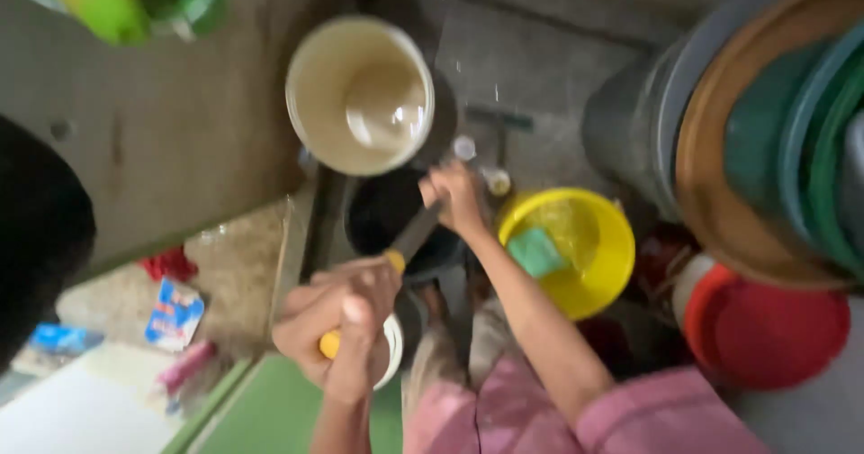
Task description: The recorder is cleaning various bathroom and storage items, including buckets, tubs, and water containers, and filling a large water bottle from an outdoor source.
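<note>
Nearest the camera, low in the frame, the left hand (346,328) is clamped around the yellow handle of a knife (400,251), fingers wrapped tight and thumb on top. The grey blade runs up and to the right toward frame centre, where the right hand (454,197) is closed around its far end, apparently rubbing the metal; whether a cloth or scrubber sits inside that fist is too blurred to tell.

Judging from this, the blade is being cleaned over a dark pot (387,215) just beneath it. To do that well, the handle grip should stay firm and low, the edge should face away from the rubbing palm, and strokes should run from spine toward edge rather than along the edge.

Just right of the right forearm sits a yellow basin (603,238) with a green sponge (535,251) resting in it, close enough to reach. Above the pot, at upper centre, a cream bucket (360,94) holds cloudy water. At far right a stack of coloured basins (774,148) leans on edge, with a red tub (765,328) below. Pink clothing (540,413) fills the bottom edge, and small packets (175,314) lie at lower left.
</note>
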